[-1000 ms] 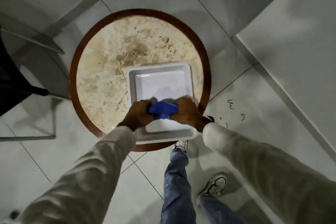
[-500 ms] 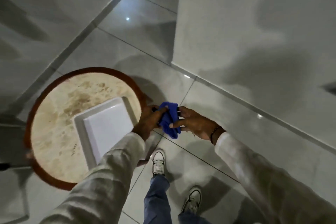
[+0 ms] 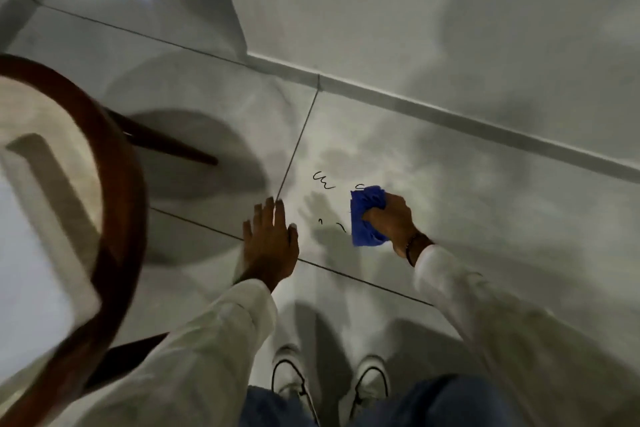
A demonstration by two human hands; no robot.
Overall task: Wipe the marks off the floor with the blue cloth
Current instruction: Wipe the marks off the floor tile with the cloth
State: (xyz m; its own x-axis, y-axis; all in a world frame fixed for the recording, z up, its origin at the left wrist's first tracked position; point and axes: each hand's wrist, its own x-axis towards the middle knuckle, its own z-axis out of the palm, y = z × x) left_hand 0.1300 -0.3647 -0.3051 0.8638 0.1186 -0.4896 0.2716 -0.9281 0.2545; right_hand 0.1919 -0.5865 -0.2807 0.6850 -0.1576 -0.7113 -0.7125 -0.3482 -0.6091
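Right hand (image 3: 391, 222) is clamping the bunched blue cloth (image 3: 365, 217) on the floor (image 3: 450, 184) | left hand (image 3: 270, 241) is hovering open, empty | marks (image 3: 323, 181) are sitting just left of the cloth | imo press flat, sweep left over every squiggle

The blue cloth (image 3: 367, 215) is no longer pinched between both hands above the white tray (image 3: 41, 218); a second ago it sat over the tray on the tabletop (image 3: 114, 184), and now it lies down at the floor (image 3: 450, 184), bunched under the right hand (image 3: 391, 218) alone. The left hand (image 3: 270, 239) has let go and now spreads flat and empty, low over the tiles. The view has swung right, so the round tabletop sits at the left edge and the black marks (image 3: 323, 181) lie just beside the cloth.
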